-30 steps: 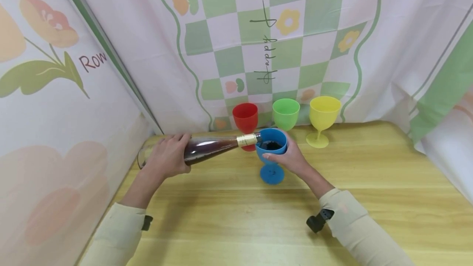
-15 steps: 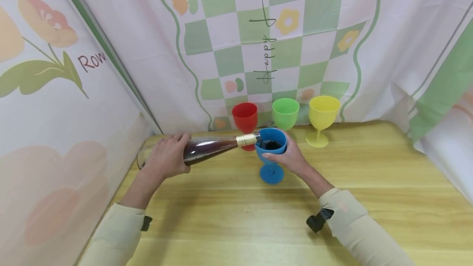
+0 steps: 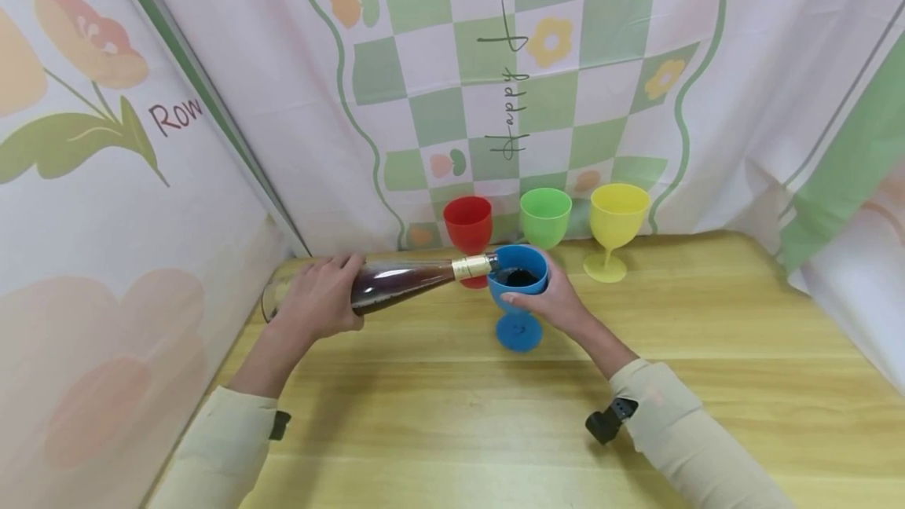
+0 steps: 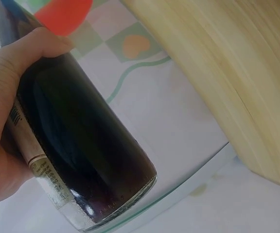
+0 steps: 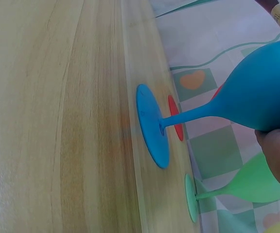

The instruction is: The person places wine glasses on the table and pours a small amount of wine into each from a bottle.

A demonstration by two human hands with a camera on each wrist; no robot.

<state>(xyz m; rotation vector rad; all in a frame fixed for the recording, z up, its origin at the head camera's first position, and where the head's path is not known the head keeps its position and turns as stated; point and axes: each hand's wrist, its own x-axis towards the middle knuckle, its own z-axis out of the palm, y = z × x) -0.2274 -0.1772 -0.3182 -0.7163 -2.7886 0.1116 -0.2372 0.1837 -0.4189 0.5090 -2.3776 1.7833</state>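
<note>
My left hand (image 3: 318, 295) grips a glass wine bottle (image 3: 399, 285) round its body and holds it tipped almost level, neck to the right. In the left wrist view dark red liquid shows inside the bottle (image 4: 81, 131), and part of a label. The bottle's mouth lies at the left rim of a blue goblet (image 3: 518, 305), which has dark liquid in its bowl. My right hand (image 3: 558, 301) holds that goblet by the bowl, thumb on the near side. In the right wrist view the blue goblet (image 5: 256, 87) stands with its foot on or just above the wooden table; I cannot tell which.
Behind the blue goblet a red goblet (image 3: 469, 226), a green goblet (image 3: 546, 218) and a yellow goblet (image 3: 618, 218) stand in a row at the back of the wooden table (image 3: 452, 415). A printed curtain (image 3: 424, 45) hangs along the back and the left side.
</note>
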